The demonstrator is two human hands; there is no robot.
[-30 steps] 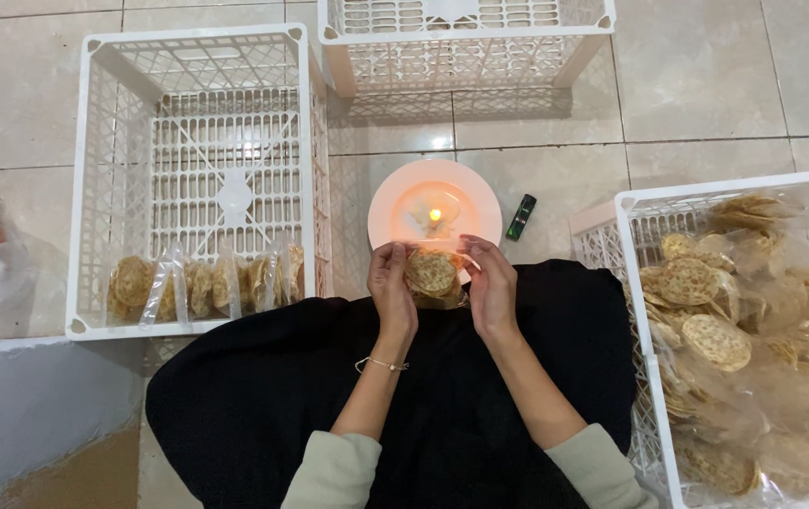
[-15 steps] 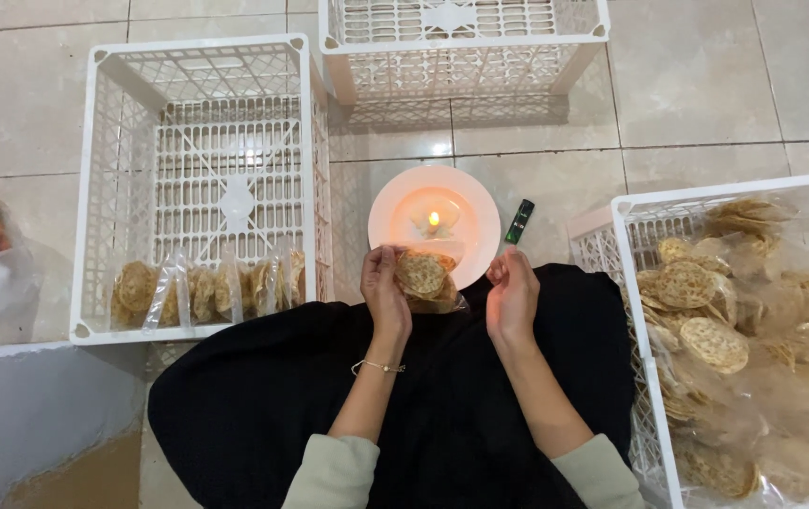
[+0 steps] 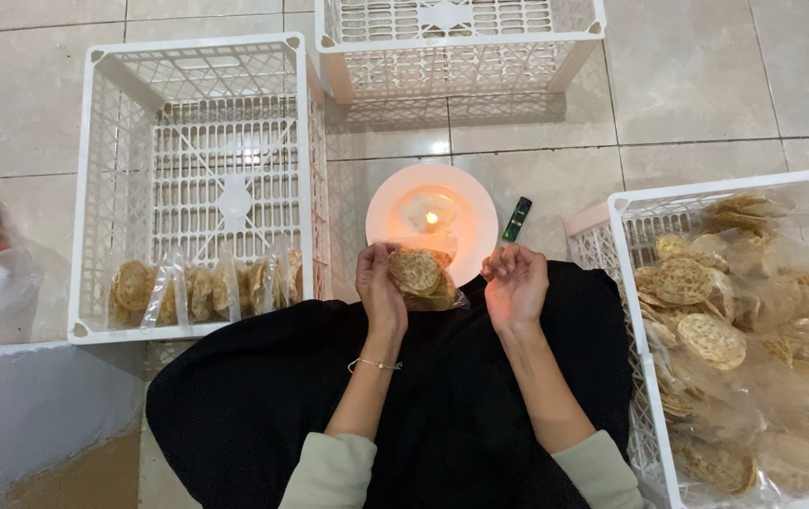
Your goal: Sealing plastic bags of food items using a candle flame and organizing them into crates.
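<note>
My left hand (image 3: 378, 287) grips a clear bag of round brown crackers (image 3: 420, 275) just in front of a plate (image 3: 469, 209) on which a small lit candle (image 3: 432, 220) burns. My right hand (image 3: 515, 286) is a little to the right of the bag, apart from it, fingers loosely curled and holding nothing. Both hands are over my lap, which is covered in black cloth (image 3: 442, 405).
A white plastic crate (image 3: 93, 188) on the left holds a row of filled cracker bags (image 3: 202, 287) at its near side. Another white crate (image 3: 461, 42) stands behind the plate. A crate at right (image 3: 626, 236) is full of bagged crackers (image 3: 706, 311). A green lighter (image 3: 518, 219) lies beside the plate.
My right hand has let go of the cracker bag and drawn back to the right. My left hand keeps hold of the bag and has shifted it slightly left.
</note>
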